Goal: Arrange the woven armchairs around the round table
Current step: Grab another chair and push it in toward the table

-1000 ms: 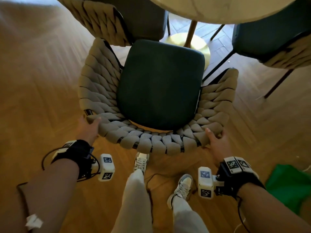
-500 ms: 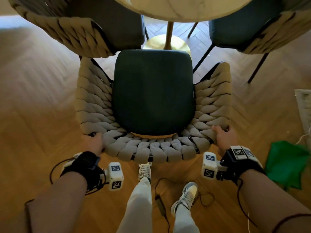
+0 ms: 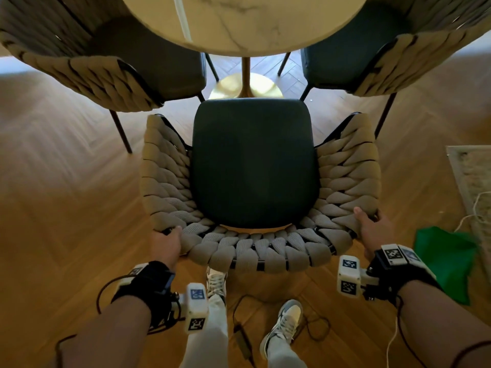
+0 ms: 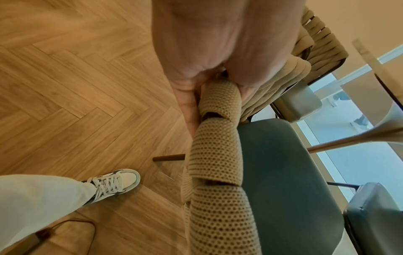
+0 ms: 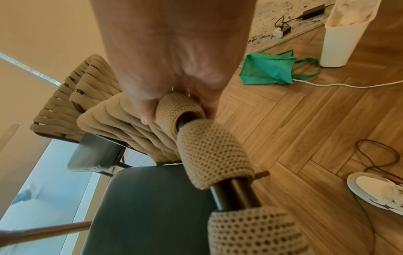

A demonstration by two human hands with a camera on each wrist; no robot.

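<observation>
We see open floor [image 3: 66,208] either side, while two armchairs [image 3: 106,75] [image 3: 398,49] and the tabletop [image 3: 252,22] block ahead.

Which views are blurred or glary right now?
Head view: wooden floor streaked with motion blur at the edges, glare on the white marble round table. Left wrist view: the left hand is soft, close to the lens. Right wrist view: the right hand likewise.

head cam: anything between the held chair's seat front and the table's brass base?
Nothing. In the head view, only bare herringbone wood floor shows between the dark green seat cushion of the held woven armchair and the round table's brass disc base.
</observation>
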